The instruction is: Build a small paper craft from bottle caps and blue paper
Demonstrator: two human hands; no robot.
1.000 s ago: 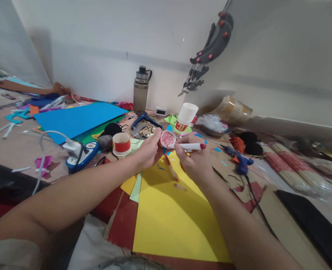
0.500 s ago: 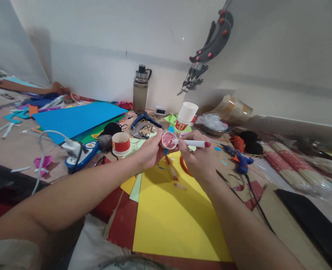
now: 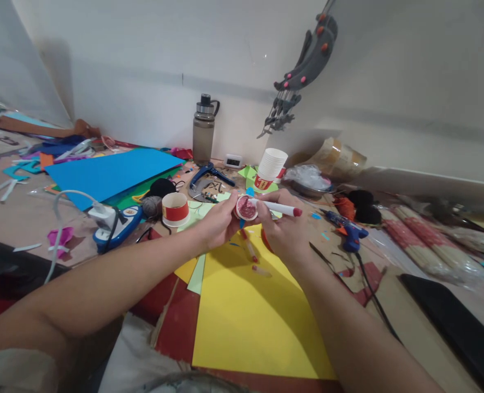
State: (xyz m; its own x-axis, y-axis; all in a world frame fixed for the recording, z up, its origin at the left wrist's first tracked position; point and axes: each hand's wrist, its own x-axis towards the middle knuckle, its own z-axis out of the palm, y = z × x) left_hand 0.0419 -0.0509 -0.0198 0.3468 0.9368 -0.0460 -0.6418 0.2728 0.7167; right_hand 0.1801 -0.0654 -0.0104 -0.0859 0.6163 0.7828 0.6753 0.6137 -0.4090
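My left hand (image 3: 221,221) grips a small paper cup (image 3: 246,208), its round end facing me. Red colouring covers much of that white face, and bits of blue paper stick out above and below it. Between the fingers of my right hand (image 3: 285,224) is a white marker pen (image 3: 281,208) with a red end; its tip is at the cup's upper face. Below both hands lies a large yellow sheet (image 3: 242,316), on which rest a red-and-clear pen (image 3: 249,245) and a small pen cap (image 3: 261,271).
To the left stand a cut red-and-white paper cup (image 3: 175,209) and a blue power strip (image 3: 119,226). Behind are a water bottle (image 3: 203,131) and stacked paper cups (image 3: 271,166). At right lie a blue glue gun (image 3: 350,234) and a black phone-like slab (image 3: 450,327).
The red on the cup's face looks fuller and darker. The marker tip has shifted up and slightly left on it, while my left hand has hardly moved.
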